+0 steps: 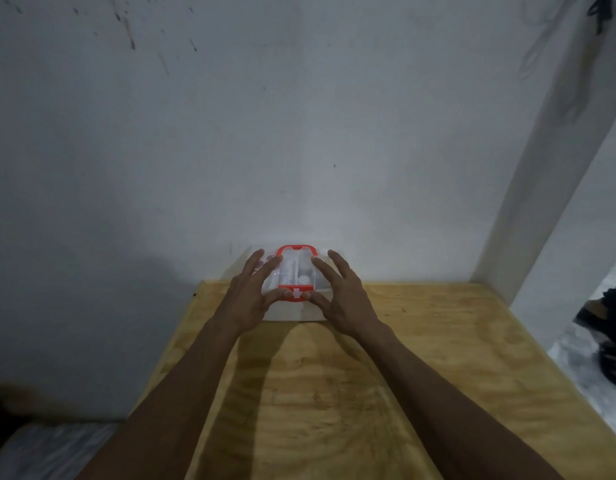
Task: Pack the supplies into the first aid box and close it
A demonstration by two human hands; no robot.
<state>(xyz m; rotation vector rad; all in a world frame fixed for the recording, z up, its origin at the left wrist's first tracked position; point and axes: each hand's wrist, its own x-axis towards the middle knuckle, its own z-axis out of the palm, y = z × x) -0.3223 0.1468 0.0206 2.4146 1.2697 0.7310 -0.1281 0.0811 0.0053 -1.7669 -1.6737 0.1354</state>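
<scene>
A bare plain room: plywood table (403, 358) against a stained white wall (299, 133)

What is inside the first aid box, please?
Through the clear lid of the box, pale whitish supplies show, too blurred to name. The left hand and right hand cover both ends.

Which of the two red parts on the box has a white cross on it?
The red latch at the near edge of the box, between the thumbs. The red handle at the far edge is a plain loop without a cross.
</scene>
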